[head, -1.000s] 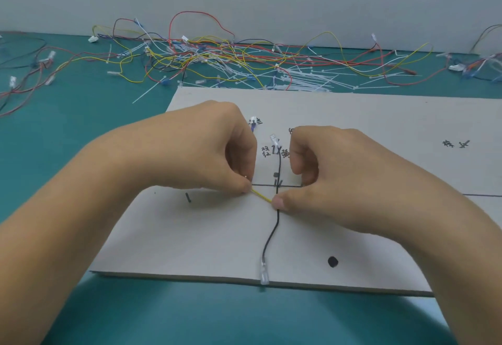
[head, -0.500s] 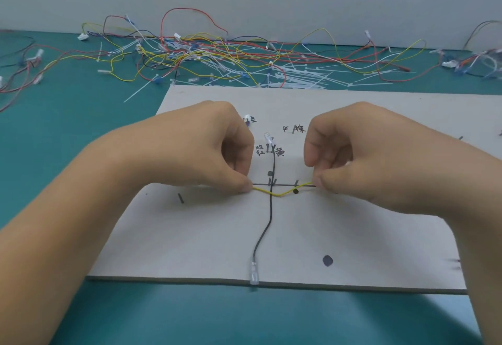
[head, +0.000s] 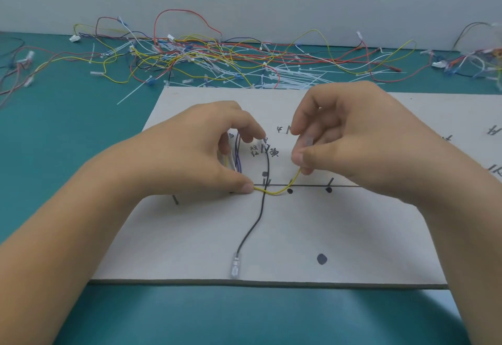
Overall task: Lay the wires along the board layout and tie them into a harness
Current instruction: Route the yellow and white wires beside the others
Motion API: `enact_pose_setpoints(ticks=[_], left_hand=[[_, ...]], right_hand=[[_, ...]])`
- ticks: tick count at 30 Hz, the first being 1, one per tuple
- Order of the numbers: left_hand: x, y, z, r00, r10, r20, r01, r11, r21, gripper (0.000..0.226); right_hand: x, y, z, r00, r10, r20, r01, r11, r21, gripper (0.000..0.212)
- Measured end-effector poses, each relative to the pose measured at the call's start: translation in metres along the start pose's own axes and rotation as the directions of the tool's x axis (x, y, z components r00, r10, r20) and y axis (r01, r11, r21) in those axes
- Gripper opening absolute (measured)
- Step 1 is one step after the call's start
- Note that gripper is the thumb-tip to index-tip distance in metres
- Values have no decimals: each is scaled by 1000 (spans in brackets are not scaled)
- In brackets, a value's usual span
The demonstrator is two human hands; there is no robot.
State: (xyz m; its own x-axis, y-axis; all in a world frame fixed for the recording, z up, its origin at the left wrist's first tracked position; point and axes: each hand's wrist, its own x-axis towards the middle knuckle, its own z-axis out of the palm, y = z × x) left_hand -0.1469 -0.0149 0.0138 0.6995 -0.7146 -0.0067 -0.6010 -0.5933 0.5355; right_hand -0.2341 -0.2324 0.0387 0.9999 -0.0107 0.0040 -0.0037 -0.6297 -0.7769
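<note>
Work is at an early stage, by my reckoning. One black wire [head: 258, 217] lies on the board [head: 353, 236] along the drawn line running near to far, its clear terminal [head: 235, 268] at the near edge. My left hand [head: 214, 160] pinches the yellow wire [head: 274, 193] down beside the crossing of the drawn lines, with purple and white wires [head: 238, 157] curled inside its fingers. My right hand [head: 347, 138] pinches the same yellow wire, lifted off the board to the right, so it sags across the black one. It has yet to lie flat along the cross line. I see no tie on either wire; cable ties [head: 293, 73] and loose wires [head: 217, 56] lie on the far bench [head: 68, 127].
</note>
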Motion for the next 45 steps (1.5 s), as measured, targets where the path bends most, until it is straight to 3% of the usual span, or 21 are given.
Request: enact_pose_setpoints(ticks=[10,17,23,25,32,35,40,45], left_hand=[[1,-3,2,1000,11,25,-11,1000,13,54],[2,-2,4,1000,-28,1,28,1000,-1,54],[3,-1,4,997,-68,-24,68,998,9,62],[3,-2,3,998,-63,-18,63,998,4,57],[3,0,3,999,-51,-10,51,998,28,40],[2,2,3,998,-58,-10,58,998,24,44],[1,3,2,997,-77,-18,77,996,33,55],[0,1,2,996,-75,-41,77,995,57,57]], right_hand=[[-2,-3,-10,1000,6,19,-9,977,211,27],[9,6,11,993,53,-108,-44,995,84,21],[17,-1,27,954,-211,-212,191,975,-113,22],[19,-1,30,942,-240,-236,212,968,-137,21],[34,5,41,957,-169,-235,116,967,-226,21],[37,9,41,954,-115,-276,54,974,-220,17],[39,11,39,971,-70,-228,9,967,-256,9],[36,8,40,987,-53,-151,7,957,-292,23]])
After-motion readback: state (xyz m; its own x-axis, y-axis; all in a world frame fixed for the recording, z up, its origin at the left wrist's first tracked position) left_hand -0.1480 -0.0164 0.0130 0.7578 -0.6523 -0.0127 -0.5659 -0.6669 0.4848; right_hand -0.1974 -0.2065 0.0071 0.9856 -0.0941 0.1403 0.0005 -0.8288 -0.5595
